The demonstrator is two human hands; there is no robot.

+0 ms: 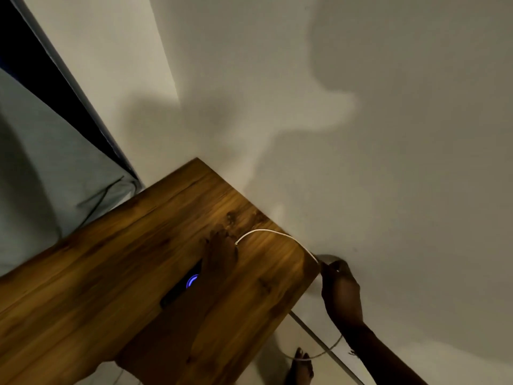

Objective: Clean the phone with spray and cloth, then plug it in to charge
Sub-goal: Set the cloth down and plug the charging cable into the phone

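Two hands busy | my left hand (219,254) presses flat on phone (181,284) mid-table (97,287) | right hand (340,287) pinches cable (266,232) past right edge | I'd feed slack gently, keep phone pinned.

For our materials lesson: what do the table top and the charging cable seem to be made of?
Table top: looks like wood or wood-grain laminate, brown streaked grain with dark knots, slight sheen.
Charging cable: thin, white, bends in a smooth arc, probably plastic- or rubber-coated; too blurred to tell.

Table (116,273): brown wood-grain pattern with darker knots. Phone (180,287): black, showing a blue-violet glowing ring. Cable (266,232): white; wall (388,134): plain off-white.
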